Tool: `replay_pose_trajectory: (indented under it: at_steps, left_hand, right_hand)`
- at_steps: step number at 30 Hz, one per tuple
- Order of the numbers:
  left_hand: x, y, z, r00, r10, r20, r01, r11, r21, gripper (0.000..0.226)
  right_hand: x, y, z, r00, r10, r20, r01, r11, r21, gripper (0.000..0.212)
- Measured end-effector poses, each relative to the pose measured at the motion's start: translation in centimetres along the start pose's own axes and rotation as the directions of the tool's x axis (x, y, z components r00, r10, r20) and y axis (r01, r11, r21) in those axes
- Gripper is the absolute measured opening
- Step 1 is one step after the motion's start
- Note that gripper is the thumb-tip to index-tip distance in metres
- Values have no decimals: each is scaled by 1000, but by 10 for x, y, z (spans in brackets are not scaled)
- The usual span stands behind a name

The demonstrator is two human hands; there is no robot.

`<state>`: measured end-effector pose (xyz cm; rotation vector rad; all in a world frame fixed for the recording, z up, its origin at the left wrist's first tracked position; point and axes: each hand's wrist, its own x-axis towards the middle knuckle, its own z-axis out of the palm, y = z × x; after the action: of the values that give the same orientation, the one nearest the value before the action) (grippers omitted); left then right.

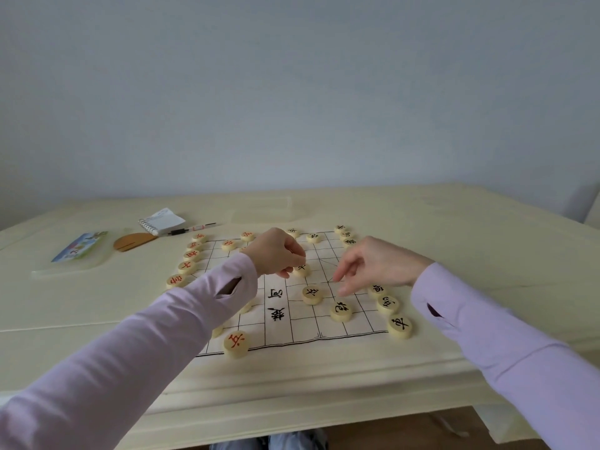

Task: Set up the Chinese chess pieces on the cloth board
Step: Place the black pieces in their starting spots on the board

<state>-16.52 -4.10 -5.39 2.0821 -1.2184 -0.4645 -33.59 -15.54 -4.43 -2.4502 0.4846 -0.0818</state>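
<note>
A white cloth board [302, 323] with black grid lines lies on the cream table. Round wooden pieces with red characters line its left edge [186, 267], and black-character pieces line its right edge [388, 304]. My left hand [276, 253] is over the board's middle, its curled fingertips pinching a black-character piece [302, 270] that rests on the cloth. My right hand [373, 266] hovers to the right, fingers loosely bent and pointing down at the board, holding nothing. More black pieces [312, 294] [341, 311] sit just in front of it.
A spiral notepad [161, 221], a pen [191, 228], a brown half-round wooden holder [133, 241] and a colourful booklet [79, 246] lie at the table's back left. The table's front edge [292, 384] runs close below the board. A wall stands behind.
</note>
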Motion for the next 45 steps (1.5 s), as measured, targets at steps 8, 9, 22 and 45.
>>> replay_pose_trajectory:
  at_steps: [8,9,22,45]
  left_hand:
    - [-2,-4,3,1000,-4,5,4,1000,-13,13]
    - [-2,-5,2,1000,-5,6,5,1000,-16,13]
    - [5,12,9,999,9,31,-6,997,-77,12]
    - [26,43,37,996,62,66,-60,997,-38,14]
  right_hand:
    - [-3,-15,13,988,16,154,17,977,-212,33]
    - [-3,-15,14,989,20,147,13,976,-218,33]
    - [-3,10,-32,953,62,-297,-100,988,-116,18]
    - [-2,77,-55,894,413,-174,-443,872,-207,38]
